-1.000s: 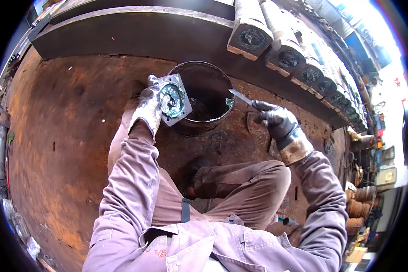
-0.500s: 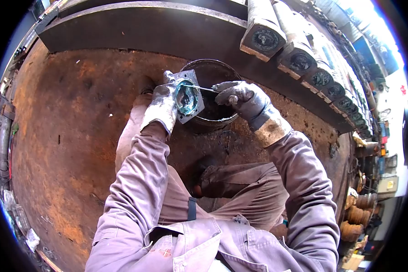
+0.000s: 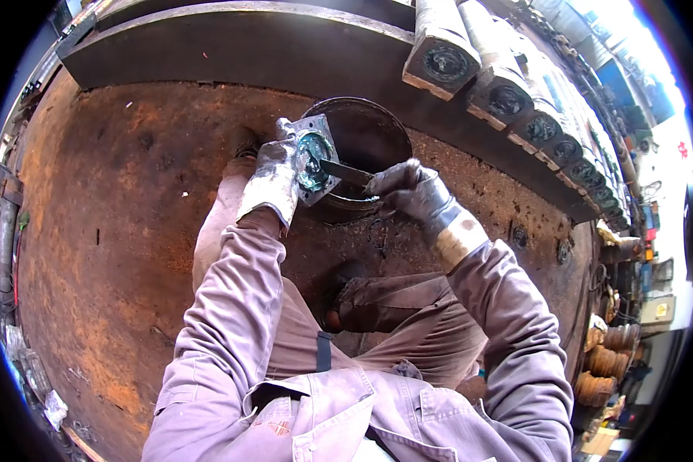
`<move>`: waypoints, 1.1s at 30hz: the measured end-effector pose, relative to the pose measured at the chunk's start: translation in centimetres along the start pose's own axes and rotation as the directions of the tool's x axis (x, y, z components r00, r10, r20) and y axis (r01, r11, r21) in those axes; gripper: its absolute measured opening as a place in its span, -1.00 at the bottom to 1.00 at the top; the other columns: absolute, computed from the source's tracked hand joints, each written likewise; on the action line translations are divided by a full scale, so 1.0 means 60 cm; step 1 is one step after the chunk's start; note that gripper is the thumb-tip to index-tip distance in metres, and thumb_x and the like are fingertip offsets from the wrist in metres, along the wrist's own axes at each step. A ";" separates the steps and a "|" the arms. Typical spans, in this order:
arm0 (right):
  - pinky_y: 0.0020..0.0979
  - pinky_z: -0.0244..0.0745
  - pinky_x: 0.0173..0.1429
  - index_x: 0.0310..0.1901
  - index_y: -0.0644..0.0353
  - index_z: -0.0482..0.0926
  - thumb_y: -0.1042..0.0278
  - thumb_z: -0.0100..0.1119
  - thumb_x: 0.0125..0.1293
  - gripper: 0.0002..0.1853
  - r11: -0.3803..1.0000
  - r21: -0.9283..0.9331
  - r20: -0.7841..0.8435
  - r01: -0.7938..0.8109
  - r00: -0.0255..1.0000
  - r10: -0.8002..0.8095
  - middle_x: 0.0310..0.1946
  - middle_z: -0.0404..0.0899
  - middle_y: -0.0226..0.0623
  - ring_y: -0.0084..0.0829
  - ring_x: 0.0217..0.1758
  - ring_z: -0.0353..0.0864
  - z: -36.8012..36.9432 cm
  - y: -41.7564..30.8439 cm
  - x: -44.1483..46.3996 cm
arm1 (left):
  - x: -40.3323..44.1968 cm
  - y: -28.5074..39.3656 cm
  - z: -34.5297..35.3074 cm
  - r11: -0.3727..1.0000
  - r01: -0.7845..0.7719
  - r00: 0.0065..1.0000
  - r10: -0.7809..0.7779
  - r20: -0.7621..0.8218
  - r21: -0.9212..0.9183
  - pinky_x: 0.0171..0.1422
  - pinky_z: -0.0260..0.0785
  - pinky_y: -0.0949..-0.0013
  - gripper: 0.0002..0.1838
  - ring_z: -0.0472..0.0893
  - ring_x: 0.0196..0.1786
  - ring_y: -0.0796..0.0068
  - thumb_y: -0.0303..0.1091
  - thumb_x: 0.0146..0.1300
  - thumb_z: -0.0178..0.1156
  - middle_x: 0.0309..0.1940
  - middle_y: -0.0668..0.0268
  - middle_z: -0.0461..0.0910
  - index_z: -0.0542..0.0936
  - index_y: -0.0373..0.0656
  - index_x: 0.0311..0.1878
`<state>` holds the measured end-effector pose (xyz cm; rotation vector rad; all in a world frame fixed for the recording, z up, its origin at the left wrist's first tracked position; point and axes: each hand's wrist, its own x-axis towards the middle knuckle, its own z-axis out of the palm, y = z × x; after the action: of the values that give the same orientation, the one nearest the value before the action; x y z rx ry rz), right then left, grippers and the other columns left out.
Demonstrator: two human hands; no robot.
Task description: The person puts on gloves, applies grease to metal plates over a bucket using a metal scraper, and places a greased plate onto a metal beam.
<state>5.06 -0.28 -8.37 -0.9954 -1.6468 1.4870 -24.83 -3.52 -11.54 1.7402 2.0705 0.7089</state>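
Observation:
My gloved left hand [image 3: 276, 173] grips a square metal flange plate [image 3: 325, 132] by its left side, holding it tilted over a round bucket [image 3: 389, 127]. Blue-green grease [image 3: 313, 146] coats the round recess in the plate's middle. Between the fingers of my gloved right hand [image 3: 408, 189] is a flat, dark-bladed spatula [image 3: 345, 171]. Its tip reaches into the greasy recess. Some grease shows on the bucket's near rim, below the spatula.
A long dark steel beam [image 3: 239, 54] runs across behind the bucket. Several rollers with square end blocks [image 3: 443, 65] lie in a row at the upper right. Rusty metal floor [image 3: 115, 231] spreads to the left. Wire spools [image 3: 600, 362] stand at the right.
My right hand has moved slightly down with the spatula, whose blade has turned from edge-on to showing its flat side. The flange plate has stayed nearly in place.

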 end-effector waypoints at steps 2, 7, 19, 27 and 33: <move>-0.24 0.82 0.03 -0.13 0.34 0.74 0.76 0.32 0.14 -0.74 0.970 0.197 -0.069 -0.141 0.985 0.157 -0.04 0.78 -0.12 -0.23 -0.03 0.81 -0.020 0.020 0.013 | 0.017 -0.050 0.049 0.992 -0.092 0.996 0.093 -0.013 0.090 0.03 0.56 0.00 -0.70 0.74 -0.01 -0.07 -0.14 0.56 0.09 -0.06 0.00 0.76 0.66 -0.14 0.06; -0.21 0.87 -0.16 -0.10 0.34 0.73 0.74 0.25 0.20 -0.75 0.911 0.277 -0.167 -0.306 0.918 0.360 -0.01 0.79 -0.11 -0.17 -0.11 0.81 -0.047 -0.035 0.037 | 0.003 -0.028 0.012 0.935 -0.295 0.954 0.300 0.002 0.196 0.05 0.60 -0.06 -0.80 0.74 -0.04 -0.10 -0.34 0.43 0.21 -0.08 -0.02 0.75 0.66 -0.14 0.05; -0.36 0.77 -0.15 -0.08 0.32 0.78 0.77 0.37 0.15 -0.70 0.977 -0.132 0.219 -0.167 0.957 0.193 -0.11 0.84 -0.15 -0.33 -0.17 0.84 -0.133 -0.057 0.158 | 0.012 -0.023 -0.007 0.976 -0.204 0.976 0.208 0.061 -0.077 0.05 0.61 -0.06 -0.69 0.71 -0.07 -0.17 -0.44 0.40 0.17 -0.06 -0.09 0.71 0.59 -0.20 0.18; -0.27 0.77 0.07 -0.06 0.38 0.77 0.73 0.34 -0.04 -0.59 0.975 -0.147 0.384 -0.164 0.899 0.209 -0.08 0.83 -0.08 -0.25 -0.07 0.84 -0.114 -0.025 0.174 | 0.006 -0.005 -0.017 0.830 -0.526 0.831 0.548 -0.095 0.184 0.12 0.60 -0.03 -0.71 0.70 0.00 -0.15 -0.47 0.36 0.20 -0.03 -0.07 0.71 0.64 -0.17 0.12; -0.32 0.76 -0.15 -0.13 0.29 0.78 0.66 0.40 0.11 -0.75 0.951 0.120 0.278 -0.286 0.929 0.244 -0.23 0.82 -0.18 -0.29 -0.23 0.81 -0.124 0.012 0.114 | 0.005 -0.025 0.014 0.907 -0.413 0.910 0.415 -0.017 0.086 0.11 0.60 -0.07 -0.75 0.72 -0.04 -0.14 -0.41 0.37 0.20 -0.07 -0.06 0.73 0.67 -0.19 0.06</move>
<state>8.52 9.28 -8.31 -0.9982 -1.5841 1.9716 -25.63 -3.26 -13.04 2.2638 1.7829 0.7838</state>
